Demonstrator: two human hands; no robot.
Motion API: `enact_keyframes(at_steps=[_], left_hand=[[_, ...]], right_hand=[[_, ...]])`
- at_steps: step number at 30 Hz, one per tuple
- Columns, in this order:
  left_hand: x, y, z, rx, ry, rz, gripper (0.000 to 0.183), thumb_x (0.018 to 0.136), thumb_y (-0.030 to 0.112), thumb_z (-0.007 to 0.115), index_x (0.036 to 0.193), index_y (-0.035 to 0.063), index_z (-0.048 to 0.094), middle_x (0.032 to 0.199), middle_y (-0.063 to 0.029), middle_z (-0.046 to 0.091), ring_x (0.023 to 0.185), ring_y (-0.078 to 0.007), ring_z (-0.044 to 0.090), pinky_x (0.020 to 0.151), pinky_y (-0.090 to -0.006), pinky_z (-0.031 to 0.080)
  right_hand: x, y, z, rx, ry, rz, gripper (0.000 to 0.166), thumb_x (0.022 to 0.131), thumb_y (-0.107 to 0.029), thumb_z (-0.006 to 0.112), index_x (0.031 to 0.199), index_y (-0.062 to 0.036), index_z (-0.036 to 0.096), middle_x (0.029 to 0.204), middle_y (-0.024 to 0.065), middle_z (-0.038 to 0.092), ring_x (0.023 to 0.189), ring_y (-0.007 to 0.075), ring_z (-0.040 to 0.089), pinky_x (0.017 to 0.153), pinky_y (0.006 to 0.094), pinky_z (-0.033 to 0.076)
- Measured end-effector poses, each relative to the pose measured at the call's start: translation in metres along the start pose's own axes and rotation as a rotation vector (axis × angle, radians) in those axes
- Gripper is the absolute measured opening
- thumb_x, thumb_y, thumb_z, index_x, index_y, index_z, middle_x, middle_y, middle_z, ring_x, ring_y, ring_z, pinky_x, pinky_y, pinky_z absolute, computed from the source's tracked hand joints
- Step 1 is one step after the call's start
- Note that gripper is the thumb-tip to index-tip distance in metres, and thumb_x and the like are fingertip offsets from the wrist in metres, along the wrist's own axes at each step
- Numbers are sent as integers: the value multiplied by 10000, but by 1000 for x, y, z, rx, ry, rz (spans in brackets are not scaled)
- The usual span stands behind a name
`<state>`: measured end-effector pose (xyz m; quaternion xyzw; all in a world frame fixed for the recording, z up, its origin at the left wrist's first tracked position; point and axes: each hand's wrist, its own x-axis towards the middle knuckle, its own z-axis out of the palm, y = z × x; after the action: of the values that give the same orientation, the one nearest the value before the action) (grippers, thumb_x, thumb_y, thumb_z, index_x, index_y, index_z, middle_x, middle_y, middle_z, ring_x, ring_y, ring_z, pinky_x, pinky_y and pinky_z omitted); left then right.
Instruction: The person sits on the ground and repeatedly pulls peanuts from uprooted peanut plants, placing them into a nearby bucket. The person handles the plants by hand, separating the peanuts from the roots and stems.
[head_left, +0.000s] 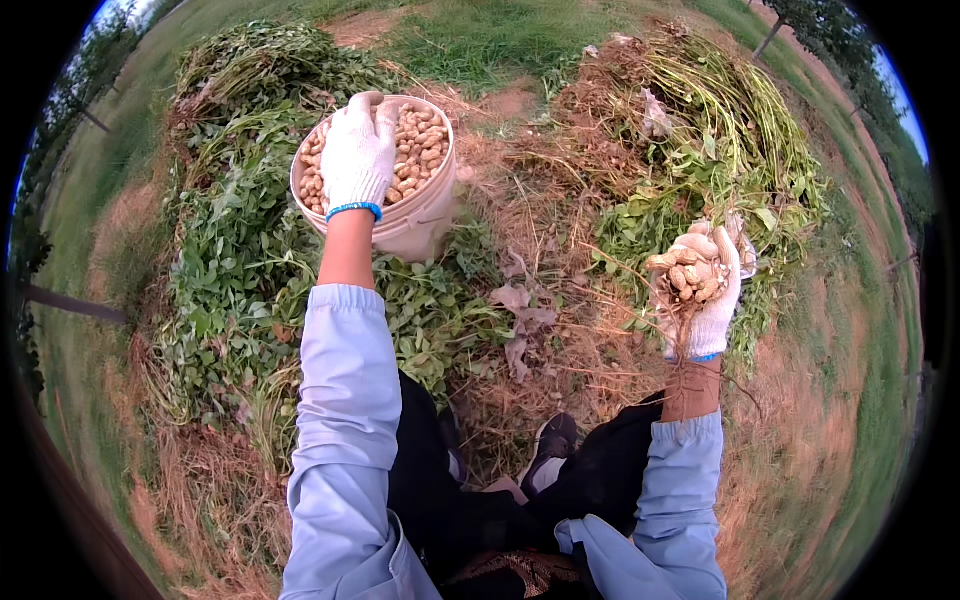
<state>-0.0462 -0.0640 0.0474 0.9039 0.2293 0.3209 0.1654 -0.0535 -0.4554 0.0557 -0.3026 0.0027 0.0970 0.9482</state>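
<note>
In a white knit glove with a blue cuff, my left hand (358, 154) is over a pale plastic bucket (420, 232) on the left. Its back faces me, so whatever is under the palm is hidden. Unshelled peanuts (420, 146) fill the bucket nearly to the rim. On the right, my gloved right hand (709, 311) is turned palm up, fingers curled around a cluster of peanuts (694, 274). Thin brown roots (681, 337) trail from that cluster over the wrist.
Leafy green peanut plants (225, 247) are heaped at left, around the bucket. Pulled plants with exposed roots (607, 112) and long stems (735, 97) form another pile at right. Between them, dry straw and a crumpled plastic film scrap (525, 315) cover the ground. My shoes (551, 446) are below.
</note>
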Motion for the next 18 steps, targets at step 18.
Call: enact_keyframes(at_steps=[18], left_hand=[[-126,175,-5,-765,-836,500,530,904,372,761,1260,37,557,1076,-171,717,1029,-337,720,892,-411,573]], right_hand=[[2,15,8,-137,58,138,220,1025,-305,596,935,-105,614,808,35,659,686,162,650,581,300,536]])
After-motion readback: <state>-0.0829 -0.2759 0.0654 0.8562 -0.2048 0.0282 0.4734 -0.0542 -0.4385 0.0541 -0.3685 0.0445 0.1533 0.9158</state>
